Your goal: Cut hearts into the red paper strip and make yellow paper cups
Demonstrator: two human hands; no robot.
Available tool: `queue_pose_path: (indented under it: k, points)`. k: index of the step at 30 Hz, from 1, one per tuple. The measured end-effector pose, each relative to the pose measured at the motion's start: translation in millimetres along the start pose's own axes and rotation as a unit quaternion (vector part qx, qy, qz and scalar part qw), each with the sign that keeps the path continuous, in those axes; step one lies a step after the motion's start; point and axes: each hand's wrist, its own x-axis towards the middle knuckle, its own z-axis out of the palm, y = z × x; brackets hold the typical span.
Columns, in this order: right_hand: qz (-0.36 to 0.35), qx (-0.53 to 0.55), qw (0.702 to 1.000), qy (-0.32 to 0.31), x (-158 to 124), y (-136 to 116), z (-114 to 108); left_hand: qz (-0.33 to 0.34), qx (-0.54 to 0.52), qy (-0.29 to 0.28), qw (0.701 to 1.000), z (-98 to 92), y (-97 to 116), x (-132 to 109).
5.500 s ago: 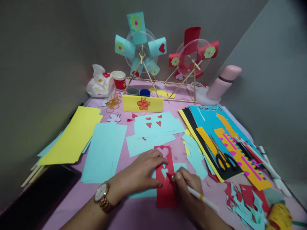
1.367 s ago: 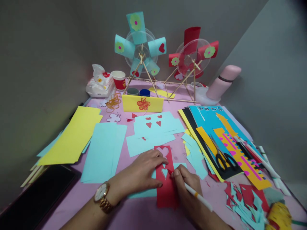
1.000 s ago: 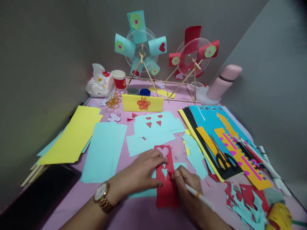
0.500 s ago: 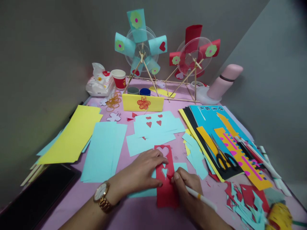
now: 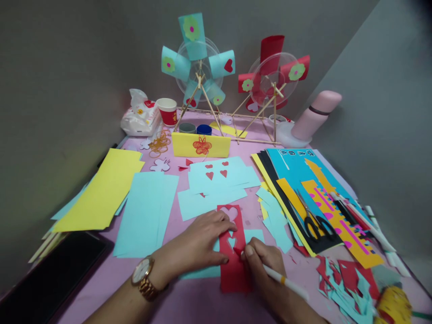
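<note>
A red paper strip (image 5: pixel 232 281) with heart-shaped cutouts lies on light blue paper in front of me. My left hand (image 5: pixel 205 238), wearing a gold watch (image 5: pixel 144 275), rests on the strip's left side, thumb and fingers apart and pressing it down. With my right hand (image 5: pixel 265 263) I grip a white marker (image 5: pixel 279 276) with a yellow band. Its red tip touches the strip just right of the middle heart cutout (image 5: pixel 231 243). Beyond my hands, light blue sheets (image 5: pixel 221 168) carry small red hearts.
Scissors (image 5: pixel 315 220) lie on coloured sheets and orange strips at right, with paper scraps (image 5: pixel 351 292) nearer me. Yellow (image 5: pixel 104 189) and light blue sheets (image 5: pixel 145 211) and a dark tablet-like slab (image 5: pixel 54 274) occupy the left. Two paper-bladed wheels (image 5: pixel 199 81) on stick frames stand behind.
The marker tip has shifted slightly left on the red strip, my right hand moving a little with it. My left hand stays in place.
</note>
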Motion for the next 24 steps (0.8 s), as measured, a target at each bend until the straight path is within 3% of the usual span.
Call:
queue_pose_path:
  k: [4,24]
  points:
    - [0.009,-0.011,1.000,0.023,1.3,-2.3,0.6,-0.006,0.004,-0.007,1.000,-1.3,1.9,0.5]
    - [-0.016,-0.092,0.995,-0.018,6.8,-5.6,0.5,0.000,0.006,-0.005,1.000,-0.3,0.2,-0.4]
